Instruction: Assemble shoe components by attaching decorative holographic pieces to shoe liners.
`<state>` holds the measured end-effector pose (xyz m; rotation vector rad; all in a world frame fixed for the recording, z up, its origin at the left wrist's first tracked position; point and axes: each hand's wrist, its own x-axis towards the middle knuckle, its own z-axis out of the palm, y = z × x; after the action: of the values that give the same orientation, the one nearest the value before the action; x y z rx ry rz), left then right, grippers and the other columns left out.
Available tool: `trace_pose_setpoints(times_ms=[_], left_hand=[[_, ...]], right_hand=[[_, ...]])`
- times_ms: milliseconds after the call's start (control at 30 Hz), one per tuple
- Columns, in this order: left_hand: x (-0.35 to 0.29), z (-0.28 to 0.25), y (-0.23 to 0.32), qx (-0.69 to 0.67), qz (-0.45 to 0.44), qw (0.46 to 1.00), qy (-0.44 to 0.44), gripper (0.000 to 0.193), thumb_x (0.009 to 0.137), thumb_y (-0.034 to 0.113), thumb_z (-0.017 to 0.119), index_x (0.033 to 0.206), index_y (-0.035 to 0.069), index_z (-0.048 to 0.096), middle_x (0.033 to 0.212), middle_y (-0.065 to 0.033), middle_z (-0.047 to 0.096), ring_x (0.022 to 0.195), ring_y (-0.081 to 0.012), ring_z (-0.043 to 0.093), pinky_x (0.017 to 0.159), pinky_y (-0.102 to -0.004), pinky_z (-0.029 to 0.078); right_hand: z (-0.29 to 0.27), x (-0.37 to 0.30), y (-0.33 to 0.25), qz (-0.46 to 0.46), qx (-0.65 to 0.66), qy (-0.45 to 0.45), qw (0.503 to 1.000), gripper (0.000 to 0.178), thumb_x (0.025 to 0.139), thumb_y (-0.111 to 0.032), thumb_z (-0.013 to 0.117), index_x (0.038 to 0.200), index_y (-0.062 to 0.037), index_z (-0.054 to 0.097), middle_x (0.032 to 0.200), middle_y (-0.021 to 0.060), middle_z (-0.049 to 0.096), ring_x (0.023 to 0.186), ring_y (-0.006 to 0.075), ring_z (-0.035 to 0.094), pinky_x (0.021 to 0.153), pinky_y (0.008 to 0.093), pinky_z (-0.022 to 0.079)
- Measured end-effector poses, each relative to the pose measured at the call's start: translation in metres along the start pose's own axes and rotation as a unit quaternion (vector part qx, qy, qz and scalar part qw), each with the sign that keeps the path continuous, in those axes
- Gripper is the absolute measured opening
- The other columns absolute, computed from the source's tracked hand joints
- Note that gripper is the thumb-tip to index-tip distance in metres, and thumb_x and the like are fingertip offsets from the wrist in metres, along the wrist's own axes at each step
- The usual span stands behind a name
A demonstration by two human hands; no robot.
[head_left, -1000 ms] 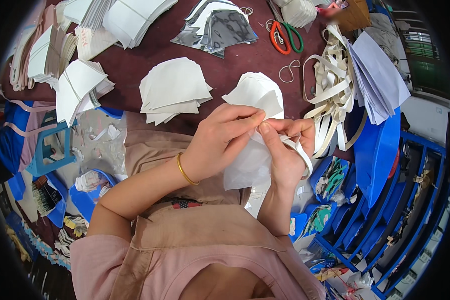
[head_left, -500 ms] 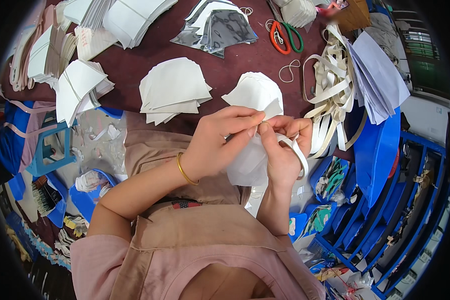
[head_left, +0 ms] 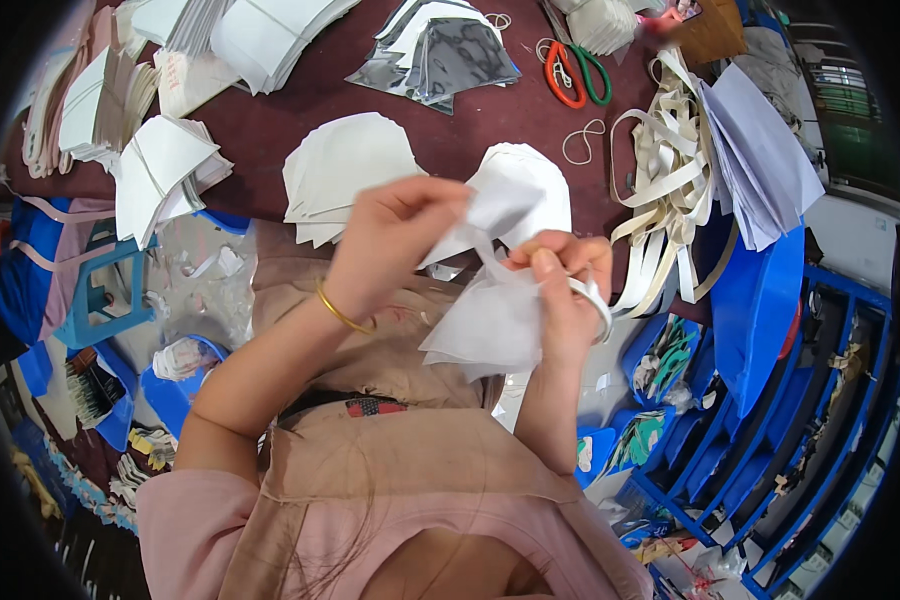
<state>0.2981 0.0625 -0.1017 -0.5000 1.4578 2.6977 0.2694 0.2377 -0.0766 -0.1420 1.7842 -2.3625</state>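
My left hand (head_left: 385, 245), with a gold bangle on the wrist, pinches the top of a white fabric piece (head_left: 485, 310) and lifts it. My right hand (head_left: 565, 295) grips the same piece at its right side, with a white strap looped by its fingers. The fabric hangs between both hands over my lap, in front of the dark red table (head_left: 370, 100). Just behind the hands lie two stacks of white cut pieces (head_left: 345, 170), one partly hidden by the lifted fabric.
Scissors (head_left: 573, 72) with red and green handles lie at the back. A bundle of white straps (head_left: 660, 190) and grey sheets (head_left: 760, 160) sit at the right. More white stacks (head_left: 160, 170) line the left. Blue racks (head_left: 800, 420) stand at the right.
My left hand has pulled away to the left and upward, lifting a corner of the white fabric. The right hand has stayed nearly in place.
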Motion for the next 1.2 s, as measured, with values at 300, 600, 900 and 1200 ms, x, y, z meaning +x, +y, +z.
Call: trace_pose_setpoints(times_ms=[300, 600, 900, 1200], left_hand=[[-0.01, 0.017, 0.0, -0.043, -0.049, 0.998, -0.026, 0.015, 0.085, 0.007, 0.064, 0.097, -0.001, 0.065, 0.09, -0.0032, 0.064, 0.083, -0.0078, 0.058, 0.074, -0.0222, 0.047], [0.011, -0.086, 0.066, 0.117, 0.39, 0.862, 0.301, 0.014, 0.095, 0.008, 0.052, 0.104, 0.0, 0.059, 0.084, 0.0004, 0.059, 0.066, -0.0015, 0.049, 0.061, -0.016, 0.041], [0.013, -0.039, 0.015, 0.558, 0.354, 0.75, -0.017, 0.037, 0.078, 0.015, 0.071, 0.112, 0.006, 0.059, 0.101, -0.0129, 0.063, 0.099, -0.0304, 0.059, 0.083, -0.0408, 0.046], [0.068, 0.011, -0.043, 0.654, 0.219, 0.724, 0.016, 0.048, 0.071, 0.012, 0.074, 0.111, 0.004, 0.049, 0.093, -0.0128, 0.058, 0.087, -0.0297, 0.056, 0.075, -0.0395, 0.046]], right_hand=[[0.014, -0.002, 0.011, -0.089, -0.126, -0.008, 0.988, 0.035, 0.08, 0.001, 0.071, 0.083, -0.009, 0.038, 0.085, 0.0055, 0.053, 0.066, 0.0074, 0.047, 0.063, 0.02, 0.042], [-0.12, -0.005, -0.046, -0.202, -0.319, 0.239, 0.895, 0.02, 0.084, -0.006, 0.062, 0.084, -0.0082, 0.042, 0.084, 0.005, 0.049, 0.074, 0.0098, 0.047, 0.069, 0.0247, 0.044], [-0.028, 0.038, 0.028, -0.059, -0.562, -0.228, 0.793, 0.025, 0.077, -0.01, 0.072, 0.086, -0.0055, 0.049, 0.078, 0.0118, 0.058, 0.069, 0.0248, 0.058, 0.064, 0.0327, 0.045], [-0.062, 0.015, 0.042, -0.064, -0.563, 0.06, 0.822, 0.034, 0.072, -0.008, 0.075, 0.083, -0.003, 0.043, 0.102, 0.0146, 0.054, 0.083, 0.0295, 0.054, 0.072, 0.0345, 0.045]])
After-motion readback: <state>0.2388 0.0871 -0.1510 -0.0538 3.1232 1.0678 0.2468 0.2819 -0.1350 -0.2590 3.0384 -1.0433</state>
